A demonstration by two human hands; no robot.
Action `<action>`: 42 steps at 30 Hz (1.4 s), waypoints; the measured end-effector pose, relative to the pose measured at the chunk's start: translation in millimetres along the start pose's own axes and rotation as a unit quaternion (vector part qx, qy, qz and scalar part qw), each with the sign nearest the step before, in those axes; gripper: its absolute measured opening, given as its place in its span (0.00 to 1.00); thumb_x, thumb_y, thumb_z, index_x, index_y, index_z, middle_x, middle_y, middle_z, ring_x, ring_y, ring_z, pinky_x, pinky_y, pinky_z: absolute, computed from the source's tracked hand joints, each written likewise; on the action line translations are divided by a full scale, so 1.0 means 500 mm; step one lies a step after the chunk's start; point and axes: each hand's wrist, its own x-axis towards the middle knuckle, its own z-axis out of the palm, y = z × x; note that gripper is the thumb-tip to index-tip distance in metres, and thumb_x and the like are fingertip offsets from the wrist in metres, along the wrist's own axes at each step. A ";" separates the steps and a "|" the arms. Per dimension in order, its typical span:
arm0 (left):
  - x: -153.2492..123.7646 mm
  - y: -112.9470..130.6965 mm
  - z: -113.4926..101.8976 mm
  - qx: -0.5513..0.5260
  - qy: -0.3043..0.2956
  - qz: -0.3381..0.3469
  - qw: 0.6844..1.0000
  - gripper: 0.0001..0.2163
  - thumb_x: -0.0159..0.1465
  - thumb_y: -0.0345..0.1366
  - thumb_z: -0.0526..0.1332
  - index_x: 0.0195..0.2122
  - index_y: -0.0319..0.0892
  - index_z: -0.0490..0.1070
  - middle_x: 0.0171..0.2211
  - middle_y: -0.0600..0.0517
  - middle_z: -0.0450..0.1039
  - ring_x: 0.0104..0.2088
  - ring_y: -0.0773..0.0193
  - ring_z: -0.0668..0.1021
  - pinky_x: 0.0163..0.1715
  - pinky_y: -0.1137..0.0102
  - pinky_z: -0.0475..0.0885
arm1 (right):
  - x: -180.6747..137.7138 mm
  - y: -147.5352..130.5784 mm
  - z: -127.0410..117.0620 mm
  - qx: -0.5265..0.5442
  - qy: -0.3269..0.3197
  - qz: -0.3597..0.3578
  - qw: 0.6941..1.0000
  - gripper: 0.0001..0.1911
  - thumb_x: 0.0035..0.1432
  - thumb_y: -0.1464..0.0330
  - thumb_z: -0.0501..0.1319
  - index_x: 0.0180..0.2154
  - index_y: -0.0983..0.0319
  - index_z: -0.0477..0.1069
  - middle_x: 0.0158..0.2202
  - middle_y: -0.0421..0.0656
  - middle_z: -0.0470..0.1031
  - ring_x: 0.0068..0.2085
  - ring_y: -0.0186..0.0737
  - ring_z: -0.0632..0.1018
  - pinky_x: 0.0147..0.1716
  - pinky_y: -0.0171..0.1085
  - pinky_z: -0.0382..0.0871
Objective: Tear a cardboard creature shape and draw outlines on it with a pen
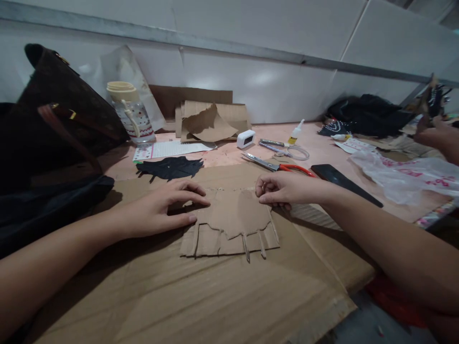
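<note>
A small piece of cardboard (231, 247) lies in front of me, and on it is a flat brown cut-out (233, 212) with a jagged lower edge and thin strips hanging down. My left hand (177, 205) rests at its left side, fingers apart, with the fingertips on the brown sheet. At the upper right edge my right hand (276, 188) is closed, thumb and forefinger pressed together; what is between them is too small to tell. Just beyond that hand lie scissors (265, 162) with red handles. A black cut-out (170, 168) with similar strips lies past my left hand.
A large cardboard sheet (179, 296) covers the near tabletop. Behind stand a dark bag (68, 105), a water bottle (131, 114), folded cardboard (215, 122), a white device (245, 139) and a glue bottle (296, 133). Rightward lie a black tool (344, 184), plastic bag (405, 174) and another person's hand (439, 138).
</note>
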 end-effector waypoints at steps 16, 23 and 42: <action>-0.003 0.027 0.008 0.067 -0.008 -0.032 0.997 0.18 0.67 0.52 0.62 0.55 0.53 0.74 0.69 0.48 0.60 0.67 0.45 0.65 0.64 0.51 0.63 | -0.053 -0.057 0.077 -0.252 0.069 -0.178 0.949 0.42 0.56 0.41 0.66 0.66 0.54 0.67 0.66 0.51 0.66 0.60 0.59 0.71 0.55 0.48 0.66; -0.001 0.075 0.005 0.115 -0.029 -0.064 0.991 0.28 0.58 0.62 0.66 0.49 0.47 0.72 0.57 0.45 0.68 0.56 0.45 0.71 0.54 0.54 0.69 | -0.046 -0.049 0.072 -0.269 0.026 -0.208 0.940 0.45 0.59 0.41 0.63 0.71 0.51 0.59 0.70 0.49 0.59 0.66 0.57 0.65 0.63 0.50 0.61; -0.012 0.086 0.008 0.136 -0.054 -0.081 0.986 0.29 0.60 0.64 0.65 0.54 0.51 0.70 0.61 0.47 0.66 0.60 0.44 0.68 0.57 0.52 0.66 | -0.044 -0.056 0.090 -0.277 0.061 -0.244 0.927 0.37 0.60 0.43 0.64 0.65 0.53 0.69 0.65 0.52 0.66 0.62 0.57 0.69 0.60 0.54 0.63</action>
